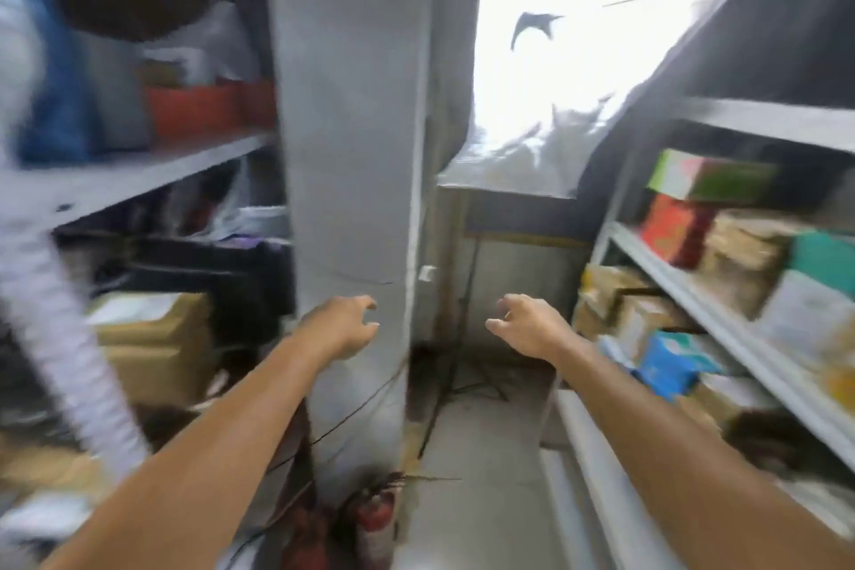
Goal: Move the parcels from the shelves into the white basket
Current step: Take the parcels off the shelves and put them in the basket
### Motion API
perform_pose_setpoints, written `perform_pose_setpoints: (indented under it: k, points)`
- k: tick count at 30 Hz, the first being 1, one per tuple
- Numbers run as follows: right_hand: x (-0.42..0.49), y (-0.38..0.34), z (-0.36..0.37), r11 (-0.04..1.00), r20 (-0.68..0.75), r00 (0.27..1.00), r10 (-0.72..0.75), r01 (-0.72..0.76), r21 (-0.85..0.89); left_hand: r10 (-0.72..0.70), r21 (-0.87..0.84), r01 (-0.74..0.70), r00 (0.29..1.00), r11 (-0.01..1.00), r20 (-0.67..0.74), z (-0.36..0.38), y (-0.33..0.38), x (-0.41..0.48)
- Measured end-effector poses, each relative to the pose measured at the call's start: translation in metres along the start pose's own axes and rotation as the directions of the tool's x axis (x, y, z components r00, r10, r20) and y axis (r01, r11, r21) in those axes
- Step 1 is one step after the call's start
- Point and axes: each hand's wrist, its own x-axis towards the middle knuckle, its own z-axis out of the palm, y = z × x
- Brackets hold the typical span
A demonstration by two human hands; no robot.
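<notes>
Both my arms are stretched forward and both hands are empty. My left hand point(344, 325) sits just left of centre, its fingers point(365, 305) loosely curled and spread, holding nothing, in front of the tall grey concrete pillar point(351, 130) at 12 o'clock. My right hand point(527, 325) is level with it, just right of centre, fingers point(506, 303) likewise curled apart and gripping nothing.

Parcels lie on both sides. At 3 o'clock, the grey metal shelving rack point(694, 301) carries a green-and-white carton point(708, 176) over a red carton point(673, 229), with brown cardboard parcels point(643, 315) and a blue-and-white packet point(666, 363) on the level beneath. At 9 o'clock, flat brown paper parcels point(152, 338) are stacked low under the left grey shelf board point(129, 176), which bears an orange-red crate point(194, 106) and a blue plastic bag point(55, 79).

A red fire extinguisher point(374, 518) stands on the floor at 6 o'clock, at the pillar's foot. A silvery plastic sheet point(555, 83) hangs at 1 o'clock. The view is blurred; parcel labels cannot be read.
</notes>
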Motion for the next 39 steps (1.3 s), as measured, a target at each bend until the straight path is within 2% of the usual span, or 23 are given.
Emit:
perform_pose_setpoints:
  k: [3, 5, 8, 11, 15, 20, 23, 27, 30, 33, 39]
  points:
    - [-0.008, 0.059, -0.041, 0.981, -0.112, 0.975, 0.192, -0.191, 0.015, 0.201, -0.009, -0.201, 0.98, 0.98, 0.008, 0.005, 0.067, 0.066]
    - [-0.025, 0.09, -0.064, 0.954, -0.183, 0.937, 0.298, -0.301, 0.012, 0.351, 0.009, -0.351, 0.936, 0.936, 0.01, 0.012, 0.112, 0.097]
    - [-0.068, 0.124, -0.092, 0.865, -0.268, 0.83, 0.489, -0.501, 0.029, 0.509, 0.002, -0.509, 0.861, 0.861, 0.023, 0.025, 0.183, 0.12]
    - [-0.123, 0.146, -0.115, 0.774, -0.322, 0.722, 0.612, -0.631, 0.056, 0.665, -0.031, -0.664, 0.746, 0.747, 0.043, 0.036, 0.252, 0.112]
    - [-0.208, 0.151, -0.136, 0.677, -0.409, 0.592, 0.695, -0.73, 0.095, 0.835, -0.081, -0.831, 0.545, 0.55, 0.082, 0.048, 0.335, 0.068]
    - [-0.32, 0.153, -0.154, 0.565, -0.487, 0.433, 0.759, -0.809, 0.161, 0.908, -0.216, -0.881, 0.408, 0.42, 0.1, 0.064, 0.411, -0.025]
    - [-0.389, 0.153, -0.159, 0.5, -0.521, 0.338, 0.784, -0.841, 0.207, 0.94, -0.232, -0.911, 0.322, 0.34, 0.111, 0.072, 0.444, -0.088]
    - [-0.479, 0.156, -0.159, 0.432, -0.562, 0.215, 0.799, -0.856, 0.286, 0.961, -0.331, -0.902, 0.247, 0.275, 0.126, 0.086, 0.481, -0.174]
    - [-0.537, 0.16, -0.159, 0.341, -0.565, 0.108, 0.818, -0.882, 0.325, 0.969, -0.445, -0.863, 0.183, 0.239, 0.165, 0.097, 0.504, -0.232]
    - [-0.575, 0.169, -0.161, 0.288, -0.537, 0.022, 0.844, -0.862, 0.417, 0.981, -0.395, -0.907, 0.082, 0.146, 0.174, 0.108, 0.524, -0.277]
    - [-0.619, 0.189, -0.165, 0.148, -0.595, -0.153, 0.789, -0.893, 0.426, 0.969, -0.522, -0.852, -0.085, 0.05, 0.232, 0.132, 0.571, -0.338]
